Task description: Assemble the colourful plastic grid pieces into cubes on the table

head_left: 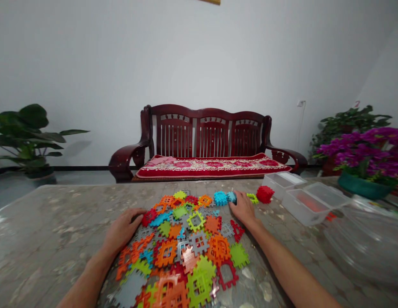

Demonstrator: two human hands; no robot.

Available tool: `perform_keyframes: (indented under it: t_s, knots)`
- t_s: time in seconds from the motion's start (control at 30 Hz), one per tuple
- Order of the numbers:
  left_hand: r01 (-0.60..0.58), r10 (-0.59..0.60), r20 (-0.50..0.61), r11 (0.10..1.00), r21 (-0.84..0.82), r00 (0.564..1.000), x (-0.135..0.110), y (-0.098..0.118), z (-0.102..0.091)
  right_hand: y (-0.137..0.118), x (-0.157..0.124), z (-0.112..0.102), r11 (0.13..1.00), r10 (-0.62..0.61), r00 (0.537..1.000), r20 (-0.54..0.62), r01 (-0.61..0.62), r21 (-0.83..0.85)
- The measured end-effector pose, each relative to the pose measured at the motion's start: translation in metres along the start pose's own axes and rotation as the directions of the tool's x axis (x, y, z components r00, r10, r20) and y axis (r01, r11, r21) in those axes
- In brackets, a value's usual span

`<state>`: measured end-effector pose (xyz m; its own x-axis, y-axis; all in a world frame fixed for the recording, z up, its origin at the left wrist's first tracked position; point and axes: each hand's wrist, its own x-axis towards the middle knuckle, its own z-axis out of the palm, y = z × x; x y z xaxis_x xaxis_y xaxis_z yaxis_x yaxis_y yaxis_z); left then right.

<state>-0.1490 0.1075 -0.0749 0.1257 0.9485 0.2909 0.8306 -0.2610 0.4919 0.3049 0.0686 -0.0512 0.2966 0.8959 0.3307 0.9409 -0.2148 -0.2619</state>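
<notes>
Plastic tiles (pixel 199 244) in orange, green, red, grey and blue lie heaped in the middle of the tabletop (pixel 57 222), and the heap reaches its near edge. At the far end of the heap sits a blue block (pixel 221 198) built from such tiles. The right hand (pixel 243 209) lies just beside it, fingers bent onto its right side; I cannot tell whether they grip it. The left hand (pixel 123 231) rests palm down and loosely spread at the heap's left rim, fingertips at a red tile (pixel 148 217), holding nothing. A red block (pixel 265 193) stands further right, near two clear boxes (pixel 310 205) toward the right edge. Purple flowers (pixel 369 149) stand by the far right corner.
</notes>
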Motion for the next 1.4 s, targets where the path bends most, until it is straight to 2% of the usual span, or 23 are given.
perform_keyframes:
  t_s: [0.17,0.47,0.6,0.7,0.8,0.9,1.4]
  knots:
    - [-0.006,0.006,-0.002,1.0,0.005,1.0,-0.001,0.001,-0.001,0.002,0.004,0.004,1.0,-0.012,1.0,0.004,0.012,-0.024]
    - [0.012,-0.012,0.003,1.0,-0.007,1.0,-0.001,0.002,-0.001,0.011,0.004,-0.003,0.996,0.074,0.996,-0.049,-0.076,-0.039]
    - [0.008,-0.008,-0.005,1.0,-0.011,1.0,-0.002,0.001,-0.001,0.009,-0.002,-0.004,0.997,0.06,0.992,-0.114,-0.066,-0.045]
    - [0.003,-0.003,-0.012,1.0,-0.01,1.0,-0.002,0.001,-0.001,-0.001,-0.009,-0.004,1.0,-0.016,0.987,-0.163,0.016,-0.003]
    - [-0.005,0.005,-0.004,1.0,-0.006,1.0,-0.002,0.001,0.0,-0.017,-0.014,-0.003,0.987,-0.13,0.981,-0.143,0.142,0.08]
    - [-0.011,0.011,-0.002,1.0,0.004,1.0,-0.001,-0.001,0.001,-0.032,-0.016,-0.002,0.971,-0.207,0.972,-0.108,0.218,0.098]
    - [-0.011,0.011,-0.008,1.0,0.018,1.0,-0.002,0.004,-0.002,-0.047,-0.011,-0.002,0.977,-0.213,0.977,0.014,0.214,-0.007]
